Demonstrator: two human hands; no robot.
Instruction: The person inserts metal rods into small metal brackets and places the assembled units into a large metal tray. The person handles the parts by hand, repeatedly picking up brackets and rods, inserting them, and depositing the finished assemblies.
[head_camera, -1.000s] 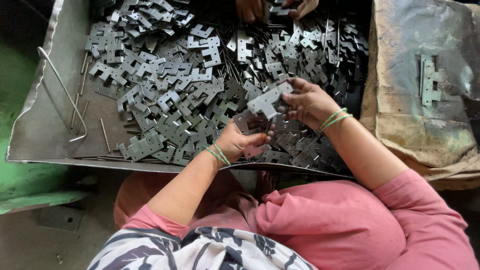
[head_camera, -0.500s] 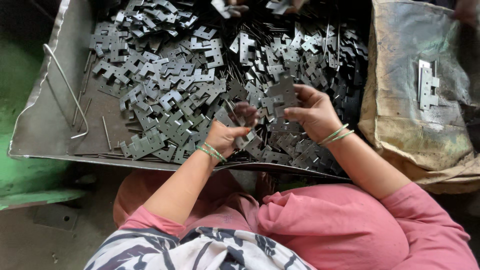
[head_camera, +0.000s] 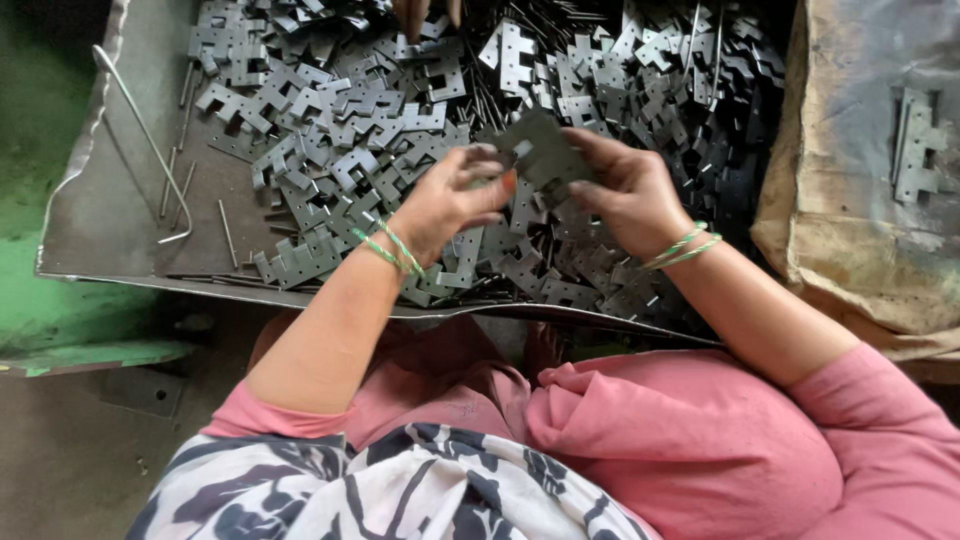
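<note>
My left hand (head_camera: 447, 203) and my right hand (head_camera: 627, 187) meet over a heap of grey stamped metal plates (head_camera: 400, 110) in a shallow sheet-metal tray (head_camera: 120, 210). Between the fingers of both hands is one grey metal plate (head_camera: 540, 152), lifted a little above the heap. My right hand grips its right side and my left fingertips pinch its left edge. Green bangles circle both wrists.
Thin metal rods (head_camera: 228, 232) and a bent wire handle (head_camera: 150, 150) lie on the tray's bare left part. A brown sack (head_camera: 860, 230) at the right carries an assembled hinge (head_camera: 918, 150). Another person's hand (head_camera: 425, 14) reaches in at the top edge.
Both hands have risen from the heap and come together, the left one moving right and up onto the plate held in the right hand.
</note>
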